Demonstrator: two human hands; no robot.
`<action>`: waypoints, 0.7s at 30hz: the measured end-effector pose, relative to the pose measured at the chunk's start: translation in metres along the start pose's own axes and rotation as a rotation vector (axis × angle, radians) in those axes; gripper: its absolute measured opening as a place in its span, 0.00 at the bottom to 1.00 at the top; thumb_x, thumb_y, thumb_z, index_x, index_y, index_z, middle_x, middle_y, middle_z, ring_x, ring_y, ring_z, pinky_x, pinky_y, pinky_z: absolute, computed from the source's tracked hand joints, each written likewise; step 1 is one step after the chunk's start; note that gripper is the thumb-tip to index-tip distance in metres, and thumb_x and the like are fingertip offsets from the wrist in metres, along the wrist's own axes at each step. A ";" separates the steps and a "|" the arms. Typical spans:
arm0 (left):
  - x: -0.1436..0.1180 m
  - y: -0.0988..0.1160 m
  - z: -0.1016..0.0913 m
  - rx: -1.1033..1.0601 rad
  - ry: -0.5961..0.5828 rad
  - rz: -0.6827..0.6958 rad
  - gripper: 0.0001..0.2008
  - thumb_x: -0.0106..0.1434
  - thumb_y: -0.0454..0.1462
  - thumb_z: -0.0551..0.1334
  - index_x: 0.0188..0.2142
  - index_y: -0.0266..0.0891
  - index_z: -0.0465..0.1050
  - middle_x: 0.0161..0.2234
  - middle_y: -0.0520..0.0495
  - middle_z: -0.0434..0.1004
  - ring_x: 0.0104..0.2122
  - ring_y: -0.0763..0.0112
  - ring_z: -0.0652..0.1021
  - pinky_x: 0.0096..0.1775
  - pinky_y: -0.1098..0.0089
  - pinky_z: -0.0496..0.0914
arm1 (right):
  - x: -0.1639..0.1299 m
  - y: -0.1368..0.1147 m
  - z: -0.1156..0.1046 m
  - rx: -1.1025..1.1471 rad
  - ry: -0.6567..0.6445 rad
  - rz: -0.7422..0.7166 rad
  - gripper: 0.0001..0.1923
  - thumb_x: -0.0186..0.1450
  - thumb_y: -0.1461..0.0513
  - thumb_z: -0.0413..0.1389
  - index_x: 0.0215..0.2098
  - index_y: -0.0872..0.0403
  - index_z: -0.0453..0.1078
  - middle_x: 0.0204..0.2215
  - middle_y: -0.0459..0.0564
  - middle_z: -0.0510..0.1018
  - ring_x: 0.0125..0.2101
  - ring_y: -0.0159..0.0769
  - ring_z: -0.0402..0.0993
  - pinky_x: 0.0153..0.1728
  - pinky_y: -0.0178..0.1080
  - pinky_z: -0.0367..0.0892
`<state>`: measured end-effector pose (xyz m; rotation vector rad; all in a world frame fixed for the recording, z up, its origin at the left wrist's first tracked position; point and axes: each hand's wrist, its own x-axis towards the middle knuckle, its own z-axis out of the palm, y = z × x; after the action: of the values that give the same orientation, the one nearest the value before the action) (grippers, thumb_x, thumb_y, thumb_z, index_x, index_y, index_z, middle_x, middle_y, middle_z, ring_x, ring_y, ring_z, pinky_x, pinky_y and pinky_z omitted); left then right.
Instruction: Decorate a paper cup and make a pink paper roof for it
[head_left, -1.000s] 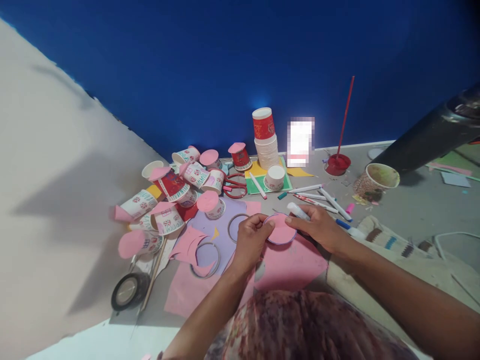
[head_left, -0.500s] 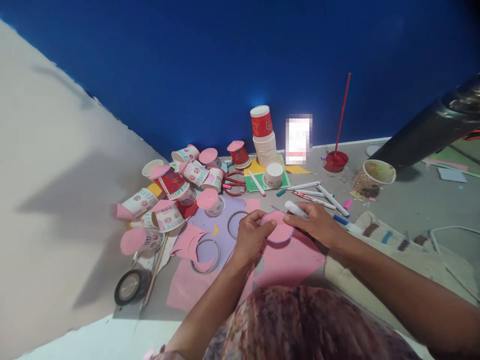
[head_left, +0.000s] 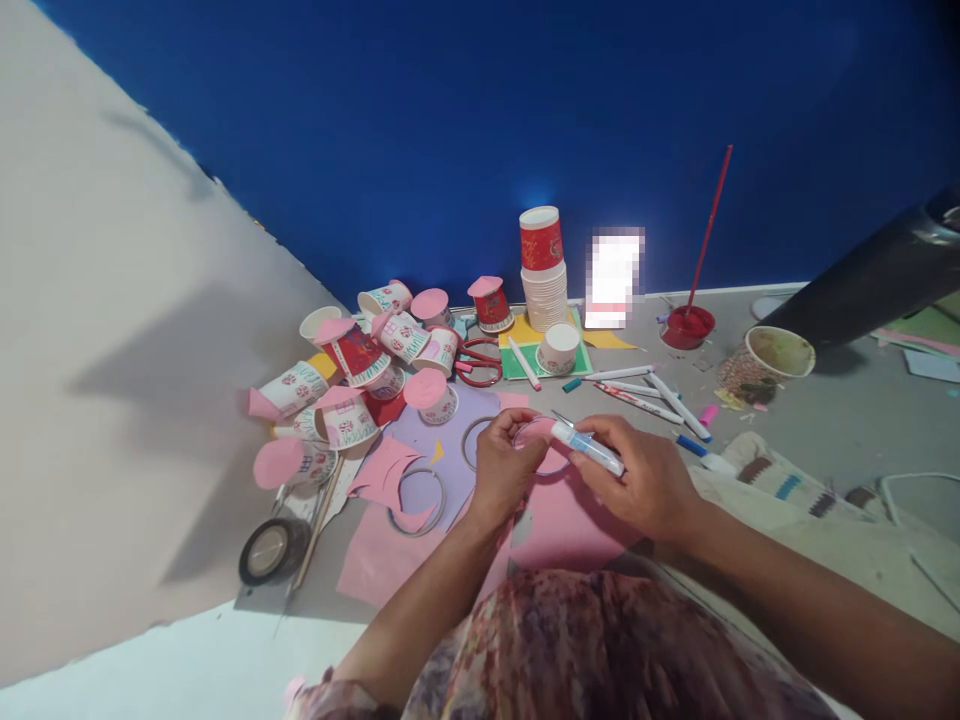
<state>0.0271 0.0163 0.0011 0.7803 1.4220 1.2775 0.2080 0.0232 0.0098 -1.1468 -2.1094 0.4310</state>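
At the far left a roll of dark tape (head_left: 273, 549) lies on the floor, with a heap of decorated paper cups (head_left: 360, 370) beyond it, several capped with pink discs. Next come pink paper sheets (head_left: 390, 545) and a lilac sheet (head_left: 450, 450) bearing thin rings. The left hand (head_left: 504, 472) pinches the near edge of a pink paper circle (head_left: 541, 447), fingers closed on it, just above the sheets. The right hand (head_left: 646, 480) grips a white pen (head_left: 586, 447), its tip over the circle. Behind stand stacked cups (head_left: 544, 272); markers (head_left: 637, 388) and a used cup (head_left: 765, 362) lie further right.
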 end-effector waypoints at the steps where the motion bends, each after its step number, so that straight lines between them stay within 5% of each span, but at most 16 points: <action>1: -0.001 0.001 0.000 0.012 -0.007 0.001 0.14 0.48 0.35 0.71 0.37 0.37 0.80 0.29 0.53 0.78 0.28 0.73 0.72 0.33 0.73 0.66 | 0.000 0.001 0.002 -0.052 -0.010 -0.015 0.09 0.72 0.57 0.57 0.48 0.50 0.73 0.34 0.49 0.87 0.30 0.43 0.84 0.31 0.40 0.68; 12: -0.007 0.006 0.000 0.107 -0.160 0.011 0.14 0.52 0.35 0.67 0.38 0.37 0.87 0.26 0.52 0.78 0.29 0.70 0.73 0.40 0.68 0.71 | 0.002 0.007 0.009 -0.168 0.021 -0.121 0.11 0.75 0.57 0.54 0.50 0.52 0.76 0.37 0.51 0.88 0.36 0.43 0.86 0.35 0.41 0.71; 21: -0.008 0.008 0.003 0.157 -0.147 0.036 0.11 0.55 0.40 0.67 0.31 0.35 0.86 0.21 0.53 0.71 0.25 0.73 0.68 0.31 0.72 0.65 | -0.004 0.012 0.018 -0.208 0.045 -0.197 0.12 0.77 0.58 0.53 0.51 0.54 0.75 0.39 0.55 0.88 0.35 0.42 0.85 0.36 0.41 0.71</action>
<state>0.0305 0.0117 0.0108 0.9891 1.4058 1.1202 0.2039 0.0273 -0.0114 -1.0378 -2.2410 0.0953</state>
